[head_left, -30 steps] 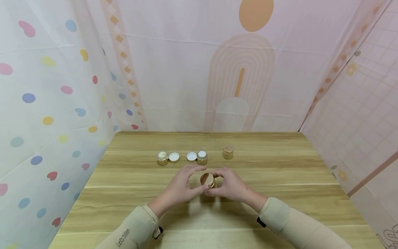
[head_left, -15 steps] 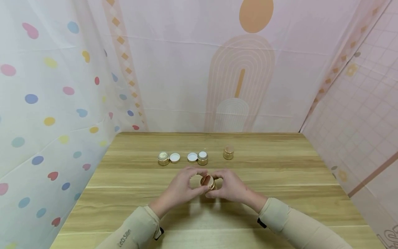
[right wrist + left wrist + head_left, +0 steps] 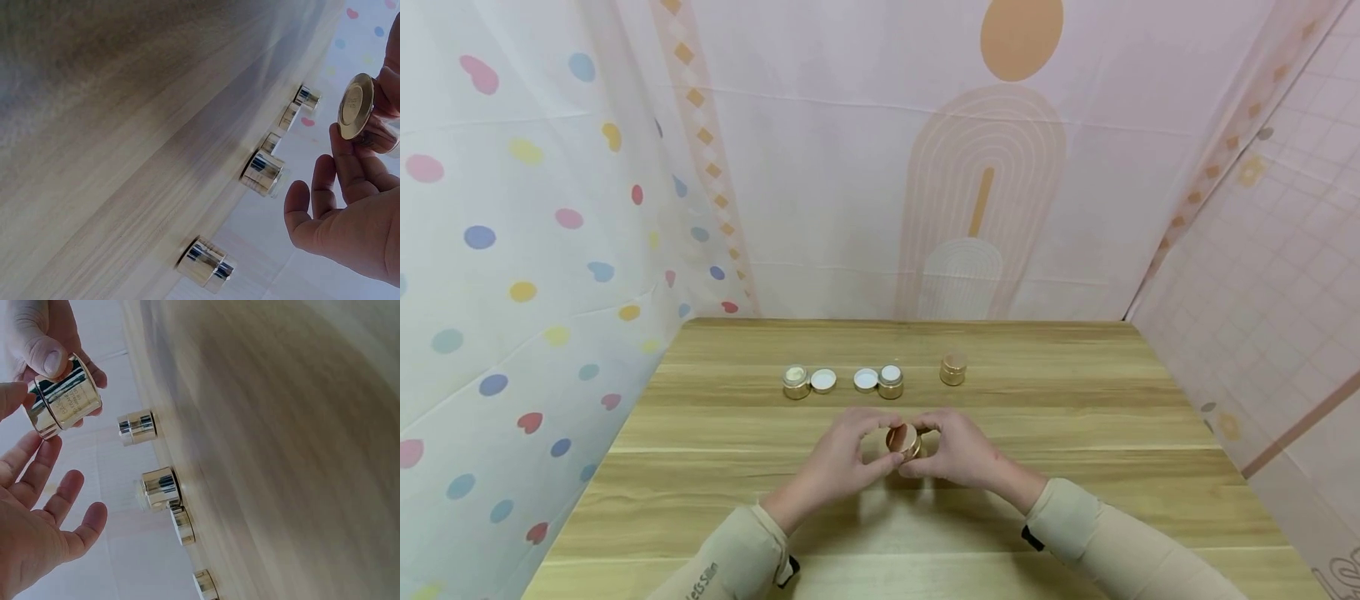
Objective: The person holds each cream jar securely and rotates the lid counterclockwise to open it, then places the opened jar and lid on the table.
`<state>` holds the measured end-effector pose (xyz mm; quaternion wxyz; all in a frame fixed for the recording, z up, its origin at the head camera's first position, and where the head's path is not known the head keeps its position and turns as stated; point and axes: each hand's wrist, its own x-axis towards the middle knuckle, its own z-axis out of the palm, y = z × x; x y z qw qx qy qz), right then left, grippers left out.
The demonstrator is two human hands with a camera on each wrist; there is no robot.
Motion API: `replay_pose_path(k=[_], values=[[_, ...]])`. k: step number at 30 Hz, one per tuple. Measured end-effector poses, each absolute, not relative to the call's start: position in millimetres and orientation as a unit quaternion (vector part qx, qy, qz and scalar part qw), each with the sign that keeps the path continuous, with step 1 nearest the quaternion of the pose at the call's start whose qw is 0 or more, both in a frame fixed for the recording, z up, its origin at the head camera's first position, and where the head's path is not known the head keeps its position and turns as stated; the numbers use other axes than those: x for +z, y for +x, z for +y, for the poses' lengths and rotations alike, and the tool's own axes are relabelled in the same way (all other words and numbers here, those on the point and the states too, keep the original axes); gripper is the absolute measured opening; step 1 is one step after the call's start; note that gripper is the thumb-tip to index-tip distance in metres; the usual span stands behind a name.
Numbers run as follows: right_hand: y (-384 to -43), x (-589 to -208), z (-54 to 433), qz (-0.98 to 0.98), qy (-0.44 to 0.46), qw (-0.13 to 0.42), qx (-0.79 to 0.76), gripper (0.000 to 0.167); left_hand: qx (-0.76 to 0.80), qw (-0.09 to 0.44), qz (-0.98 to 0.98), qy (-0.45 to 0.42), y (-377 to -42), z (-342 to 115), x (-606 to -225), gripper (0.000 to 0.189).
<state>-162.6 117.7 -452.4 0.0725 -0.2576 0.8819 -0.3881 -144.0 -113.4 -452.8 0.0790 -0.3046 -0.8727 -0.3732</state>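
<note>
1. The gold jar (image 3: 903, 442) is held up off the near middle of the table (image 3: 887, 525), a little tilted. The left hand (image 3: 846, 450) pinches its lid end between thumb and finger; the right hand (image 3: 958, 450) grips the body.
2. What would worry me most is a slip: the metal is glossy and the left hand has only fingertips on it, so a hard twist could send it to the table.
3. If the lid came free suddenly at that tilt, whatever is inside might spill.
4. Farther off, the left uncapped jar (image 3: 796, 382) and the middle uncapped jar (image 3: 891, 382) could be tipped or smeared by a careless reach; the capped jar (image 3: 953, 369) at right risks less.
5. The left loose lid (image 3: 823, 381) and the right loose lid (image 3: 866, 380) look alike, so a mix-up seems possible.
6. Small print runs round the held jar and a mark is stamped on its base, neither legible to me. The left sleeve (image 3: 730, 550) reads something like "Let's Slim". Script on the right hanging (image 3: 1262, 292) is cut off.
</note>
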Motion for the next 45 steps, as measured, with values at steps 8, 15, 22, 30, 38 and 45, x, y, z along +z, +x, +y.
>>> replay_pose_path(k=[8,15,22,30,38,45], values=[[-162,-454,119,0.876,-0.273,0.082,-0.390,0.032,-0.381,0.076,-0.874,-0.292,-142,-108,-458,0.033],[-160,-455,120,0.880,-0.272,0.091,-0.377,0.032,-0.399,0.054,-0.877,-0.263,-139,-105,-461,0.045],[-160,-450,122,0.885,-0.263,0.110,-0.368,0.043,-0.455,0.031,-0.864,-0.214,-136,-101,-459,0.050],[-156,-442,116,0.887,-0.248,0.112,-0.372,0.046,-0.476,0.048,-0.857,-0.192,-134,-95,-456,0.045],[-154,-443,113,0.884,-0.234,0.105,-0.390,0.037,-0.459,0.059,-0.863,-0.201,-133,-93,-457,0.039],[-154,-446,113,0.885,-0.250,0.096,-0.380,0.034,-0.456,0.043,-0.869,-0.189,-132,-92,-458,0.039]])
